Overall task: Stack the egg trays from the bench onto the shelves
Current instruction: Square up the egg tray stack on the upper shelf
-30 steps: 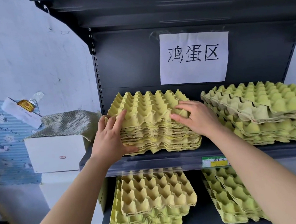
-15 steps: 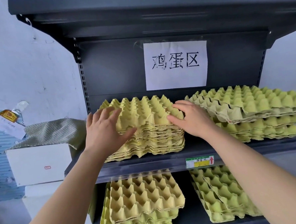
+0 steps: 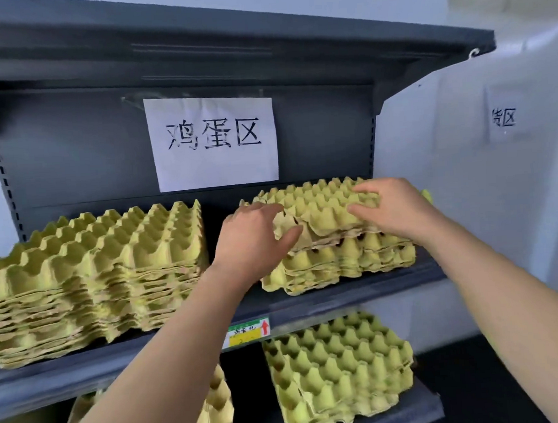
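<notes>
Both hands are working at the stack of egg trays [image 3: 336, 266] sitting on the middle shelf [image 3: 357, 286], straight ahead of the person and between the two forearms.

The left hand [image 3: 253, 235] is gripping the near left corner of the top tray [image 3: 316, 205]. Its fingers are curling over the cups and its thumb is pressing against the front edge.

The right hand [image 3: 391, 207] is lying on the same tray's right side. Its fingers are spread and nearly straight, pressing down and not closing round anything.

The top tray is sitting slightly askew and is not nesting fully. Its front edge is lifting off the trays below, and a gap is showing beneath it between the hands. That edge is running crosswise from one hand to the other, so the tray is lying broadside to the person.

The coming move is probably turning on this relation:
- The tray is needing a small twist and a push away from the hands until its cups are dropping into those underneath.
- The left hand, holding the raised corner, is the better placed for steering.
- The right hand is serving to press the tray down.

A taller, neater pile [image 3: 95, 278] is standing well to the left of the left hand. More trays [image 3: 339, 368] are lying on the shelf beneath the wrists. The table the trays come from is not showing.
</notes>
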Action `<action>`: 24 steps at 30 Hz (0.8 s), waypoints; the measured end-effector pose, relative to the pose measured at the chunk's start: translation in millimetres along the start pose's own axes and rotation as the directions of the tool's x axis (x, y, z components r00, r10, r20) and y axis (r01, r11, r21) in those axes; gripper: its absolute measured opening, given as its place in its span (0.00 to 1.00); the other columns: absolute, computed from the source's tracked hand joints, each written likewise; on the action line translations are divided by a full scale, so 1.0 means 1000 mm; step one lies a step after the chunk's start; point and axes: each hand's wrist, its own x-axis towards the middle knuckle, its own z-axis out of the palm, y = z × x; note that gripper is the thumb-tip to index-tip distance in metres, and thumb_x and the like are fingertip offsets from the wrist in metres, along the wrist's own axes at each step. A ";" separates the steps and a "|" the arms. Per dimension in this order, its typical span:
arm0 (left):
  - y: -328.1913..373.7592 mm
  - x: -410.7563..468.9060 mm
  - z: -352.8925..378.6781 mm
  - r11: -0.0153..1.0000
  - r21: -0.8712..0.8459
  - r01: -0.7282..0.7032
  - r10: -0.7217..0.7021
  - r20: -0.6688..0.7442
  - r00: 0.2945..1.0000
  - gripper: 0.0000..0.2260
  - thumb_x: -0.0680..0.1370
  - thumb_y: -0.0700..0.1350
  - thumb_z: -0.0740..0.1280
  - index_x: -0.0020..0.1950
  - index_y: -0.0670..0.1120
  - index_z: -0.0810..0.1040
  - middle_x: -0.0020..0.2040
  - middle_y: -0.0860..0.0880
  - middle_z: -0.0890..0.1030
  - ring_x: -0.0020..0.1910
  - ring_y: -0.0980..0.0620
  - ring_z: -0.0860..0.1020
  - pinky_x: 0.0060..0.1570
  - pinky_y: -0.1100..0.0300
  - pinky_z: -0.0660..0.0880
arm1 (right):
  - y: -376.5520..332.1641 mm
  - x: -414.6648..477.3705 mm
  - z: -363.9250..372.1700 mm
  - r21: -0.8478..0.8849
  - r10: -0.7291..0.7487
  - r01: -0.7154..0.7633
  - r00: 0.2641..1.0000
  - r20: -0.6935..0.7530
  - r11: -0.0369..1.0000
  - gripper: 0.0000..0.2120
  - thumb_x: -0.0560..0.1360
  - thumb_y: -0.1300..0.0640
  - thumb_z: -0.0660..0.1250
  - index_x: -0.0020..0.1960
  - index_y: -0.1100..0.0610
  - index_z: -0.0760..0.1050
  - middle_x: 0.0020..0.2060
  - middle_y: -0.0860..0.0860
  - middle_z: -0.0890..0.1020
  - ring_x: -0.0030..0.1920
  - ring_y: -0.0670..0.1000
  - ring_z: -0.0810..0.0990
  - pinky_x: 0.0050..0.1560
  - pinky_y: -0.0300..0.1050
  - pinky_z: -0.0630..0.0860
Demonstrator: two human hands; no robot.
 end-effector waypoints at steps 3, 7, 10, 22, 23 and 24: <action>0.029 0.019 0.026 0.997 0.015 0.075 -0.076 0.065 0.995 0.29 0.73 0.66 0.63 0.69 0.51 0.73 0.63 0.49 0.78 0.62 0.46 0.74 0.60 0.51 0.73 | 0.056 0.017 -0.010 -0.059 0.029 -0.028 0.999 0.018 0.998 0.26 0.73 0.43 0.68 0.67 0.54 0.73 0.69 0.56 0.71 0.70 0.55 0.67 0.69 0.49 0.64; 0.050 0.028 0.046 0.987 0.032 0.156 -0.158 0.075 0.985 0.30 0.72 0.66 0.66 0.68 0.51 0.73 0.64 0.50 0.77 0.60 0.48 0.76 0.58 0.54 0.75 | 0.111 0.034 -0.010 -0.112 0.144 -0.128 0.979 0.145 0.985 0.35 0.71 0.36 0.65 0.73 0.50 0.65 0.72 0.62 0.63 0.74 0.59 0.59 0.70 0.51 0.62; 0.057 0.027 0.052 0.980 0.026 0.196 -0.197 0.039 0.980 0.30 0.71 0.64 0.69 0.69 0.50 0.74 0.66 0.52 0.76 0.60 0.50 0.76 0.56 0.57 0.73 | 0.133 0.041 -0.002 -0.010 0.161 -0.163 0.957 0.240 0.987 0.37 0.69 0.35 0.67 0.74 0.48 0.63 0.71 0.61 0.64 0.72 0.59 0.63 0.67 0.50 0.65; 0.058 0.044 0.032 0.975 -0.075 0.208 -0.215 -0.095 0.972 0.17 0.73 0.53 0.72 0.59 0.48 0.79 0.58 0.50 0.79 0.52 0.53 0.75 0.49 0.61 0.69 | 0.137 0.057 -0.006 0.389 0.128 -0.135 0.991 0.045 0.911 0.36 0.60 0.34 0.75 0.63 0.50 0.76 0.64 0.52 0.75 0.63 0.52 0.74 0.56 0.43 0.71; 0.056 0.044 0.030 0.975 -0.088 0.205 -0.214 -0.109 0.971 0.17 0.73 0.52 0.72 0.59 0.48 0.79 0.58 0.50 0.78 0.51 0.54 0.74 0.49 0.61 0.68 | 0.134 0.058 -0.006 0.394 0.132 -0.126 0.991 0.011 0.911 0.36 0.60 0.33 0.75 0.62 0.50 0.76 0.63 0.52 0.75 0.62 0.52 0.74 0.55 0.43 0.72; 0.054 0.044 0.029 0.975 -0.097 0.201 -0.212 -0.120 0.970 0.16 0.73 0.51 0.72 0.59 0.48 0.79 0.58 0.49 0.78 0.50 0.55 0.73 0.49 0.61 0.68 | 0.131 0.059 -0.006 0.394 0.134 -0.116 0.991 -0.017 0.912 0.36 0.59 0.32 0.74 0.62 0.50 0.77 0.62 0.52 0.75 0.63 0.53 0.73 0.56 0.44 0.73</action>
